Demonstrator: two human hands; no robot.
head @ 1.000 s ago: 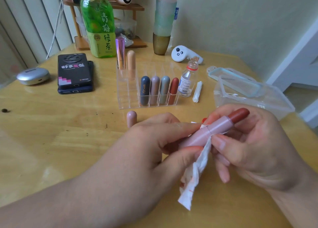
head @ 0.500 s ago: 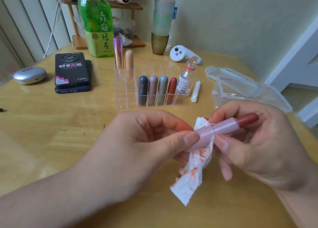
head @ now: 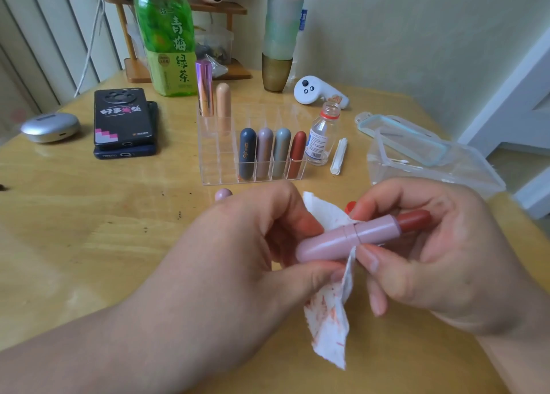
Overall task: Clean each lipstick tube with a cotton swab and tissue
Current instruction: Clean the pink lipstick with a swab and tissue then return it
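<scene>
Low at centre I see one pink lipstick tube [head: 351, 238], its red tip pointing to 3 o'clock. Left hand [head: 238, 259] grips its base plus one stained tissue [head: 327, 319]; right hand [head: 440, 259] pinches its collar. At 12 o'clock, one clear organizer [head: 214, 167] holds six capped lipsticks [head: 265, 152].

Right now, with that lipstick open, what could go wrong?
The bare red stick pokes out of the pink tube beside the fingers of the right hand; it could smear them or snap. The tissue in the left hand is red-stained and might wipe colour back onto the tube. The loose pink cap behind the left hand could get knocked over.
</scene>
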